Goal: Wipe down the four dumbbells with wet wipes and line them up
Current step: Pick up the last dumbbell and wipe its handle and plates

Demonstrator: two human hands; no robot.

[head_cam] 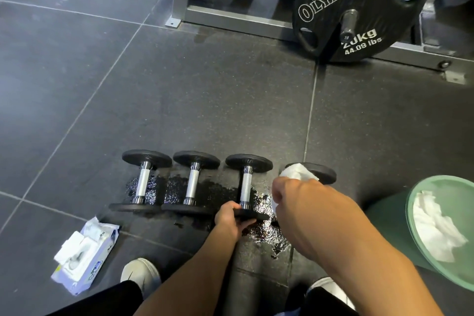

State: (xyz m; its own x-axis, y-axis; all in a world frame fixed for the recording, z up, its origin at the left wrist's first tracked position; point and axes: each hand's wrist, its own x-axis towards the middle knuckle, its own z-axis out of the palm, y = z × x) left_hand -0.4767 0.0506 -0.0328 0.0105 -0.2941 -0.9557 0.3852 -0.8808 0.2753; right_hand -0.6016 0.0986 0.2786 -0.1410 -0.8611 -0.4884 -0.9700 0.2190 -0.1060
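Several black dumbbells with chrome handles lie side by side on the dark floor: the left one (143, 182), the second (193, 183), the third (246, 183) and the rightmost (322, 173). My left hand (228, 218) grips the near head of the third dumbbell. My right hand (292, 195) holds a white wet wipe (297, 172) against the rightmost dumbbell and hides its handle and near head. Only that dumbbell's far head shows.
An open wet wipe pack (82, 256) lies at the lower left. A green bin (441, 228) with used wipes stands at the right. The floor under the dumbbells is wet (266, 233). A rack frame (230, 18) and a 20 kg plate (356, 7) stand behind. My shoes (139, 272) are near.
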